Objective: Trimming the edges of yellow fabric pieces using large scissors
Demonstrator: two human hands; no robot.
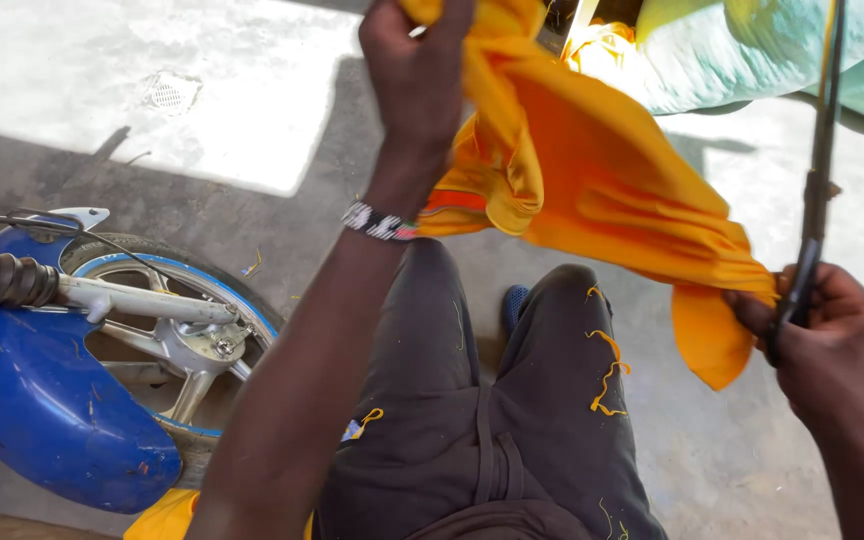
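Head view: orange cloth (592, 170), judged light, limp and fray-prone, is held bunched above the lap in the closed left hand (417, 75), best gripped at folds, while scissors (814, 210) are clasped in the right hand (832, 340).

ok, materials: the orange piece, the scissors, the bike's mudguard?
Orange cloth: woven fabric, matte; it folds softly and loose threads lie on the trousers. Scissors in the right hand: dark blades look like metal; handle material unclear, mostly hidden by the fingers. Blue mudguard: smooth and glossy, either painted metal or plastic, cannot tell. The left hand grips the cloth.
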